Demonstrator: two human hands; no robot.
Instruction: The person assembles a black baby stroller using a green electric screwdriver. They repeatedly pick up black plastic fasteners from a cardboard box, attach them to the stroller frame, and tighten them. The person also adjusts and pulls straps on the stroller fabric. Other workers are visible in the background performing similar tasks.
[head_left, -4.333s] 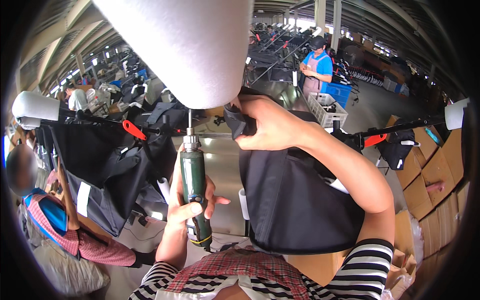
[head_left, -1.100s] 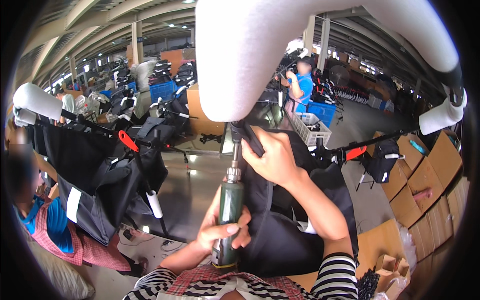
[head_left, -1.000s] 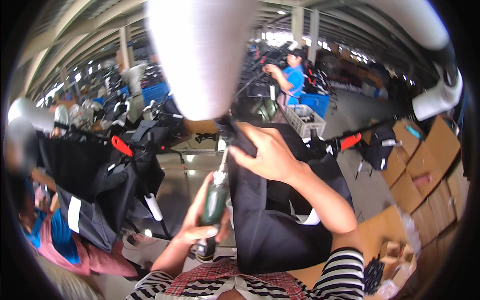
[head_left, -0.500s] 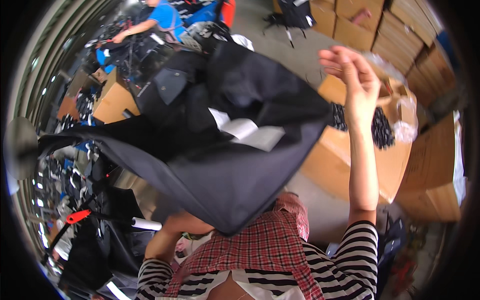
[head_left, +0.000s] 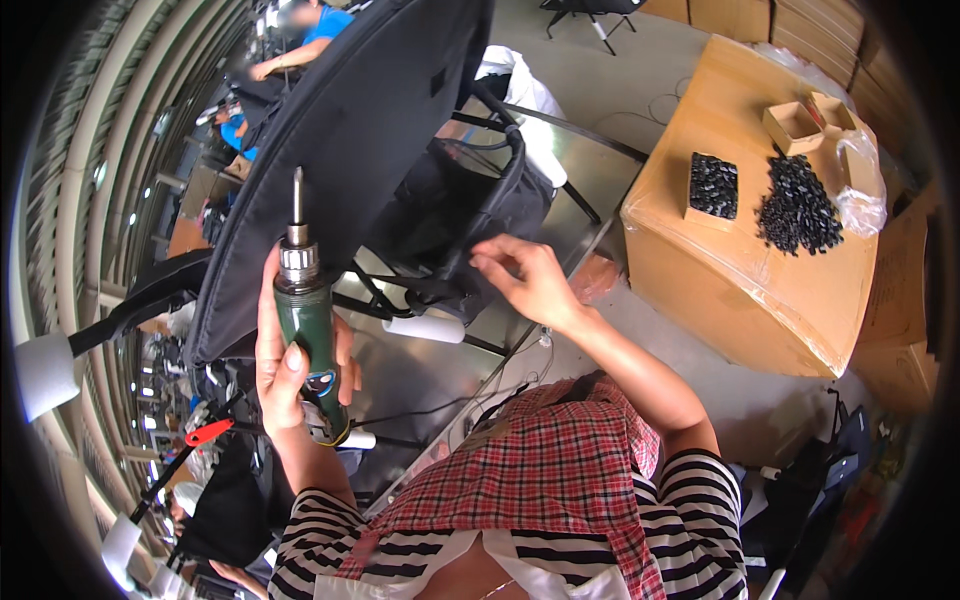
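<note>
My left hand (head_left: 283, 365) is wrapped round a dark green electric screwdriver (head_left: 308, 320), whose metal bit points up. Just behind the bit rises a large black fabric panel (head_left: 340, 150) with a piped edge, tilted upright. My right hand (head_left: 530, 280) is held in front of the black chair frame (head_left: 515, 150), its thumb and fingers drawn together; whatever they may hold is too small to make out. Black fabric (head_left: 430, 200) hangs inside the frame, and a white foam sleeve (head_left: 425, 329) covers a tube below it.
On the right, a large carton (head_left: 740, 310) bears small black parts (head_left: 798, 210), a small box (head_left: 713, 190) filled with such parts, and open cardboard trays (head_left: 793, 128). A red-handled tool (head_left: 209, 433) is at left. Another person (head_left: 318, 30) works at the far left.
The black fabric has swung from lying across the view to standing upright at left. My left hand now shows with the screwdriver. My right hand has come down from the upper right toward the frame.
</note>
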